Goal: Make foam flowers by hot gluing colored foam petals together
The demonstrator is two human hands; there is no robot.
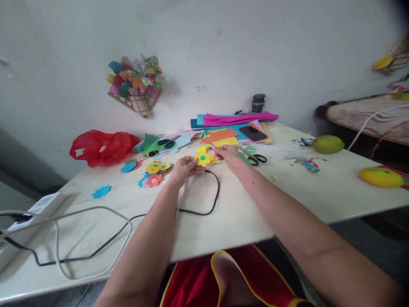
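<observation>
Between my two hands, above the table, is a yellow paper flower point(204, 157) with a green round centre. My left hand point(185, 167) pinches its left edge between thumb and fingers. The fingers of my right hand point(227, 154) are closed at its upper right edge, by a small pink spot. Just right of that hand lie black-handled scissors point(257, 159) on green paper scraps. Left of my left hand is a pile of paper flowers, with a yellow one point(154, 167) above an orange one point(154, 180). A blue paper flower point(101, 191) lies apart, farther left.
Coloured paper sheets point(220, 135), a phone point(253, 133) and a dark cup point(258, 102) are at the back. A red plastic bag point(102, 147) and second scissors point(169, 142) lie back left. Cables point(96, 258) cross the front left from a power strip point(35, 217). Mangoes point(328, 144) sit right.
</observation>
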